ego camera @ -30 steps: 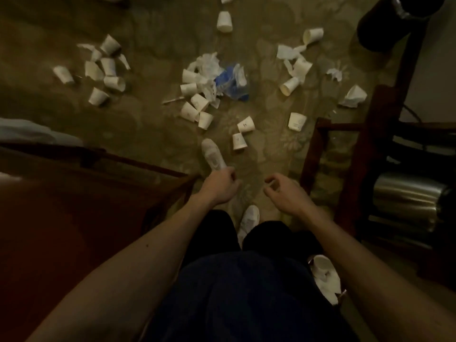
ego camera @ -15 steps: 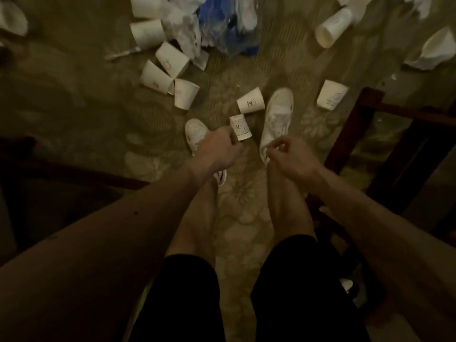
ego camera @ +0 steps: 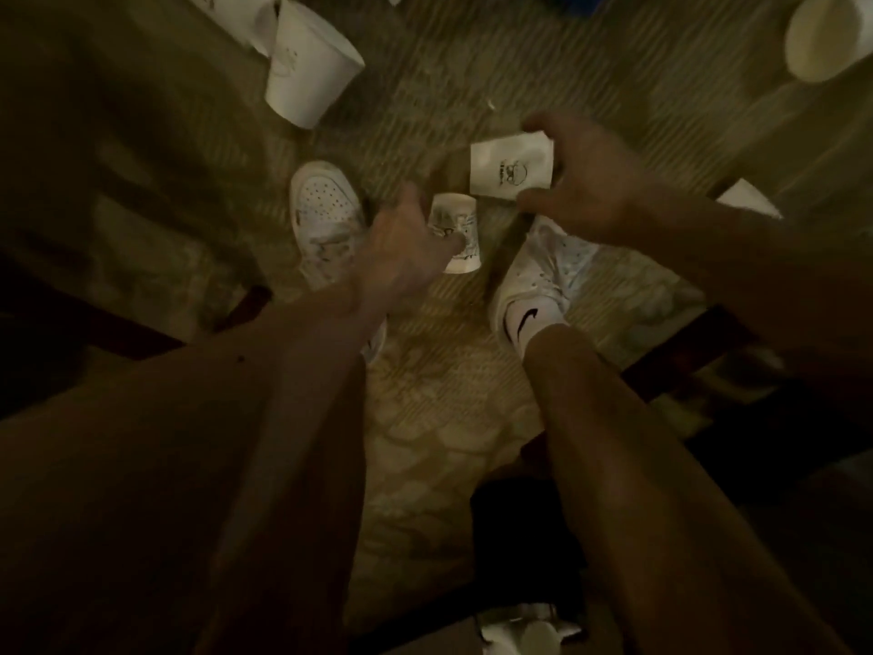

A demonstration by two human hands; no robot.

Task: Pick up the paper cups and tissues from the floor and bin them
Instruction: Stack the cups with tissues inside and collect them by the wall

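At eleven o'clock a fallen paper cup point(ego camera: 307, 63) lies on its side on the patterned carpet point(ego camera: 449, 418). The left arm reaches forward from seven o'clock. The left hand point(ego camera: 408, 248), just left of centre, curls round a small printed cup point(ego camera: 458, 238) with the thumb across its side, between two white shoes point(ego camera: 326, 215). At one o'clock from that cup, the right hand point(ego camera: 590, 186) grips a logo cup point(ego camera: 512, 171), fingers over the top and thumb beneath, its forearm coming in from four o'clock. Another open-mouthed cup point(ego camera: 826, 35) lies in the two o'clock corner.
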